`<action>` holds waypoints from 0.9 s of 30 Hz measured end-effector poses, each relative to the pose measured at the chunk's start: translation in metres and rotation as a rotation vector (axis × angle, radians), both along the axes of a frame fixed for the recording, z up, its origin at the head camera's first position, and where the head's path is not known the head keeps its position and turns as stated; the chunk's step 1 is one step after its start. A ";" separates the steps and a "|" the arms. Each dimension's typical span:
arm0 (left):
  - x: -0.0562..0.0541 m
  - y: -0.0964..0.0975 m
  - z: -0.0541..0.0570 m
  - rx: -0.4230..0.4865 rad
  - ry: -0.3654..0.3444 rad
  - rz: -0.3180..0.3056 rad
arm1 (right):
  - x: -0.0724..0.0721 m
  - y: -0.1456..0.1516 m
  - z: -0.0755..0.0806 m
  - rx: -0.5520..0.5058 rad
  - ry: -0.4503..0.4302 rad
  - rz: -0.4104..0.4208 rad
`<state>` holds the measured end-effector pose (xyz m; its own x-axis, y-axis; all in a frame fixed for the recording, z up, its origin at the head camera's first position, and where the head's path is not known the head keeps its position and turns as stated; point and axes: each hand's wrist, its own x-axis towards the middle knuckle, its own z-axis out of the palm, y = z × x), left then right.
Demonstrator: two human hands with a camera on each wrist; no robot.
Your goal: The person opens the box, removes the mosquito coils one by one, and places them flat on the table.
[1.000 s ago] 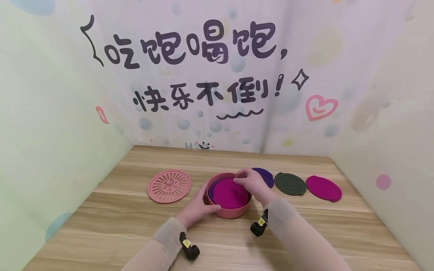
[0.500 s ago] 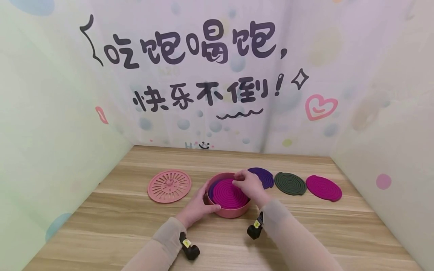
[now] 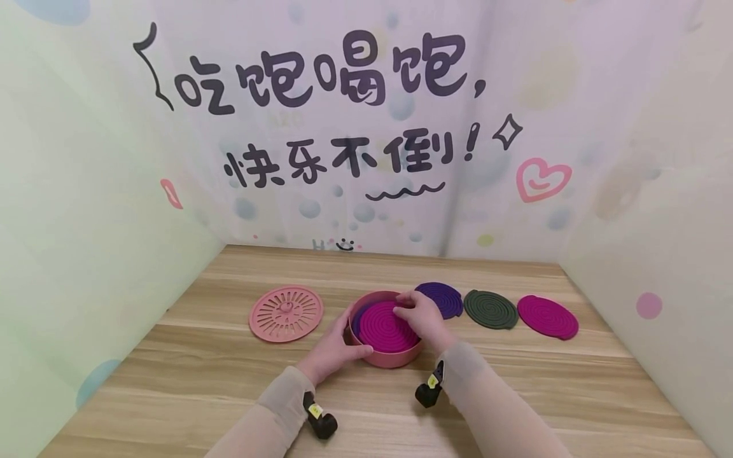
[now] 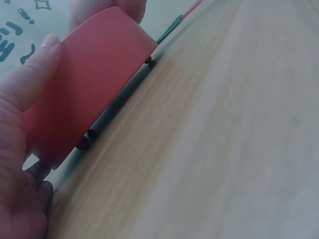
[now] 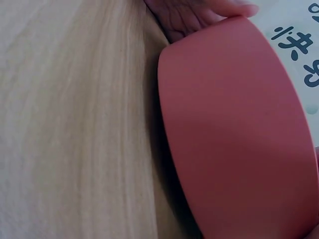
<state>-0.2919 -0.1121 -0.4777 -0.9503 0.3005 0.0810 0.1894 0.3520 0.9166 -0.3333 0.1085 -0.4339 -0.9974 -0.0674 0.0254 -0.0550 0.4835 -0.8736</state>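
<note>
A round pink holder (image 3: 389,359) stands on the table in the middle of the head view. My left hand (image 3: 336,348) grips its left side, thumb over the front rim; the left wrist view shows the thumb (image 4: 42,64) against its wall. Inside lies a magenta spiral coaster (image 3: 386,331) on top, with a purple coaster (image 3: 357,321) showing beneath it at the left. My right hand (image 3: 424,316) reaches over the right rim, thumb and forefinger bent at the magenta coaster's far right edge; I cannot tell whether they pinch it. The right wrist view shows mostly the holder's wall.
Left of the holder lies a pink slotted lid (image 3: 286,314) with a small knob. Along the right lie a dark blue spiral coaster (image 3: 443,298), a dark green one (image 3: 490,310) and another magenta one (image 3: 548,317). White printed cloth walls stand at the back and sides.
My right hand has shifted slightly left and toward me over the holder's rim, uncovering more of the dark blue coaster. The left hand and holder have stayed put.
</note>
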 end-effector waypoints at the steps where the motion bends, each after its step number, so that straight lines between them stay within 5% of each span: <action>1: -0.001 -0.001 -0.002 -0.001 0.001 0.001 | 0.000 0.000 -0.001 -0.009 0.003 0.000; 27: -0.002 -0.001 0.001 0.002 0.035 -0.025 | 0.004 0.002 -0.007 -0.201 0.005 -0.024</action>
